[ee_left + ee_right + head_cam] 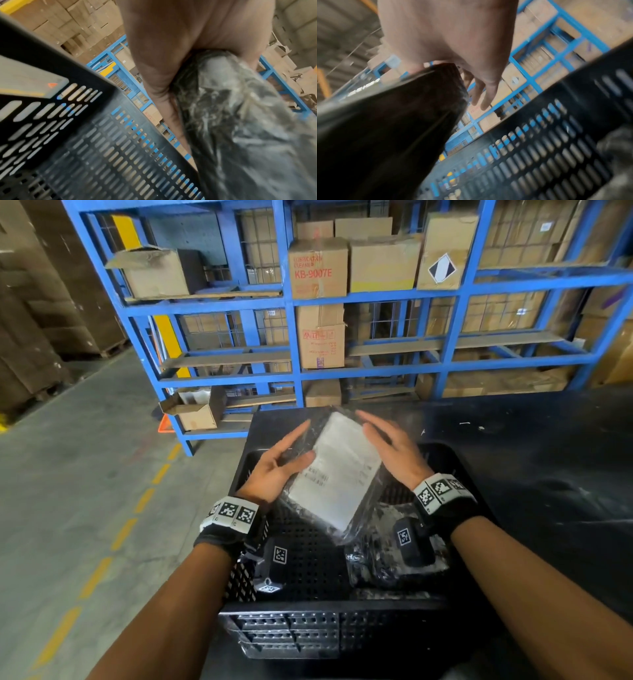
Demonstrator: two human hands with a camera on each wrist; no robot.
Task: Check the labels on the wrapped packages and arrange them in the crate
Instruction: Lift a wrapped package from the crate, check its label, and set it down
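I hold a wrapped package [339, 470], dark film with a white printed label facing up, tilted above the black perforated crate [329, 611]. My left hand [284, 460] grips its left edge, thumb laid over the label. My right hand [390, 446] presses flat against the right edge with straight fingers. In the left wrist view the package [231, 121] sits in the crook of the left hand [163, 40], above the crate wall [85, 135]. In the right wrist view the package [385, 121] meets the palm of my right hand [453, 33]. Another wrapped package [387, 563] lies in the crate's right side.
The crate stands on a black table [548, 457] that stretches to the right. Blue shelving [291, 302] with cardboard boxes [318, 268] rises just behind. Concrete floor [85, 474] with a dashed yellow line lies to the left.
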